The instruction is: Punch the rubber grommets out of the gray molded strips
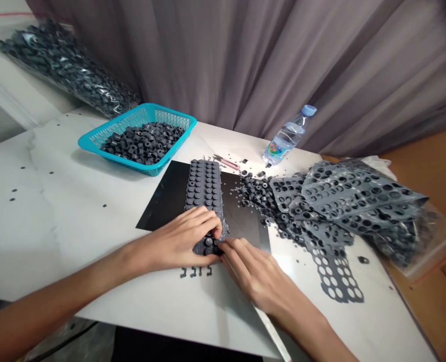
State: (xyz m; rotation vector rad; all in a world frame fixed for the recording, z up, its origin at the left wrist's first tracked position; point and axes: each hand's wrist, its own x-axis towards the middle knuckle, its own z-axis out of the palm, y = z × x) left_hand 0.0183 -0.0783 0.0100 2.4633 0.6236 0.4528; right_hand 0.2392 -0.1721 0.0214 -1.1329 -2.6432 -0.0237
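A dark grey moulded rubber sheet (204,183) with rows of round studs lies on a black mat (166,201). My left hand (185,236) rests over its near end, fingers curled on top and thumb along the near edge, gripping it. At the sheet's lower right corner, my right hand (253,271) has its fingers closed and touching the edge. A long thin white stick (270,329) runs back from under this hand; its tip is hidden. Just below the near edge, several small dark rubber scraps (194,272) lie in a row.
A blue basket (158,168) of grey rubber pieces stands back left, before a full plastic bag (64,70). Pink-handled snips (228,162) and a water bottle (286,136) lie beyond the mat. Right are loose pieces (260,193), punched sheets (358,191) and another bag (399,241).
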